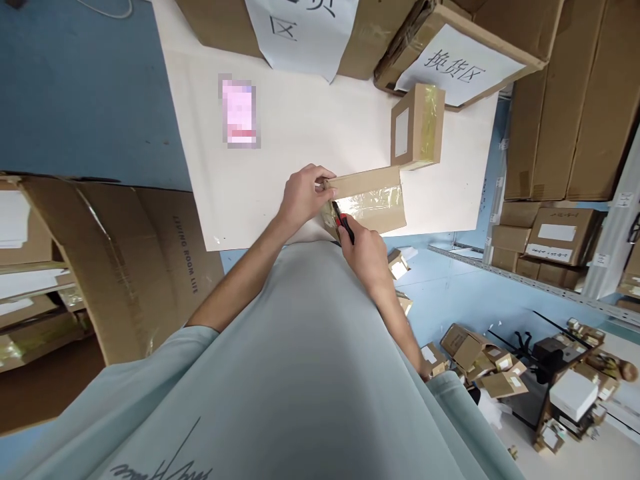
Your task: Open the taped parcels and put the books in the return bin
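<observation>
A small cardboard box (367, 181) with clear tape along its top lies at the near edge of the white table (300, 133). My left hand (306, 195) is closed on the box's left end, thumb and fingers bent over the corner. In my right hand (365, 250) is a red and black utility knife (343, 220). Its tip points at the tape near the left end, close to my left fingertips. Whether the blade is cutting into the tape cannot be seen.
Behind the box stands another taped carton (417, 127). Large cartons with paper signs (457, 67) line the table's far side. A blurred pink rectangle (240, 113) lies at left. A large open carton (165, 267) is left of me; many boxes (480, 360) lie on the floor at right.
</observation>
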Motion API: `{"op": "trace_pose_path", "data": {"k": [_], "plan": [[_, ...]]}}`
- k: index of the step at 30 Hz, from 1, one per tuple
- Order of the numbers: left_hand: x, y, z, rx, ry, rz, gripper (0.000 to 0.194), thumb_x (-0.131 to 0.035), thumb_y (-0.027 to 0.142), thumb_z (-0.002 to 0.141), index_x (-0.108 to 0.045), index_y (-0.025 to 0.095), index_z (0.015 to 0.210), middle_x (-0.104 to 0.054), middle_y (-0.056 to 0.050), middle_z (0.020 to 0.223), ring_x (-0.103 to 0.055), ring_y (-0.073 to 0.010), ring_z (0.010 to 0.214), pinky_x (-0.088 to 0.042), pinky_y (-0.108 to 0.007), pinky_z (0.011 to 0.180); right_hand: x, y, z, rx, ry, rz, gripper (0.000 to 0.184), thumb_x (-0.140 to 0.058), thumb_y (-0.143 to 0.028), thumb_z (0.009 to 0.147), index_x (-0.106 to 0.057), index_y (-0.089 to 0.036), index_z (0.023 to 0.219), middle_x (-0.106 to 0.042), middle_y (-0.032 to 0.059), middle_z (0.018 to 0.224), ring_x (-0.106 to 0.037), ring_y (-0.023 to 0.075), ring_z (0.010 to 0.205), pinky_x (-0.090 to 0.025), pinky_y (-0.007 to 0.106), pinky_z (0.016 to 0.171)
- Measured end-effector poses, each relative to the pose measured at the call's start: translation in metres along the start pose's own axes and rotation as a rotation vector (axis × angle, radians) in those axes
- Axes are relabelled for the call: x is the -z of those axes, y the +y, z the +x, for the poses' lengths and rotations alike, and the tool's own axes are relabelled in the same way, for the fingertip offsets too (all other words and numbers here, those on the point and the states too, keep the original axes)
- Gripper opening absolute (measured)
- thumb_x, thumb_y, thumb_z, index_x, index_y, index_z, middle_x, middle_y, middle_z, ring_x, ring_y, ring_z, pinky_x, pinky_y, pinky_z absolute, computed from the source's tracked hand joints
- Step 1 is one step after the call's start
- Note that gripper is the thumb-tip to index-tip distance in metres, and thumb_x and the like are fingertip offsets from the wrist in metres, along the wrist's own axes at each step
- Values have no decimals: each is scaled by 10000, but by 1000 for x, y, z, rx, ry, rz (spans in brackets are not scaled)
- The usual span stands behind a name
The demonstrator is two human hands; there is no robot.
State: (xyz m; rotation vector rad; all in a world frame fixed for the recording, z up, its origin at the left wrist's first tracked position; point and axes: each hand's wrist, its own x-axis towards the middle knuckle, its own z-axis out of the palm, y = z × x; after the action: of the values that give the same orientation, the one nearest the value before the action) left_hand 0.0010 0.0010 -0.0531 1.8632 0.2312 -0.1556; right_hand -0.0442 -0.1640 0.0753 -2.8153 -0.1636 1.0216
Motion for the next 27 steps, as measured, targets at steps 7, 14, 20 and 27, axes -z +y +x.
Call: {"op": "trace_pose_path", "data": {"k": [7,14,20,27], "plan": [[-6,0,-7,34,41,12,283,-814,193,897,-841,235,1176,-814,-58,1243,-768,-239,1080,-689,-420,1014,-2,-9,-17,-71,-77,-176,459,-352,-347,1221,-619,-212,1568,-863,163,1146,-832,334,1045,-591,398,889],[-5,-1,1,51,36,-16,277,-821,240,924,-848,210,1198,-816,-73,1262,-771,-244,1147,-679,-455,1103,-11,7,-36,14,-223,-210,498,-351,-318,1221,-578,-235,1656,-865,156,1179,-841,321,1064,-588,387,865],[5,3,-4,66,-10,-2,351,-814,288,951,-822,206,1292,-791,-103,1362,-757,-283,1263,-656,-498,1157,11,50,-34,31,-56,-19,487,-452,-403,1210,-595,-316,1667,-878,85,1077,-823,296,939,-509,315,774],[-51,54,-19,-191,40,317,399,-650,346,1098,-705,335,1493,-639,-60,1664,-468,-345,1669,-404,-651,1388,29,131,-8,-135,267,168,511,-406,-392,1170,-653,-251,1595,-852,80,979,-757,288,816,-472,317,745]]}}
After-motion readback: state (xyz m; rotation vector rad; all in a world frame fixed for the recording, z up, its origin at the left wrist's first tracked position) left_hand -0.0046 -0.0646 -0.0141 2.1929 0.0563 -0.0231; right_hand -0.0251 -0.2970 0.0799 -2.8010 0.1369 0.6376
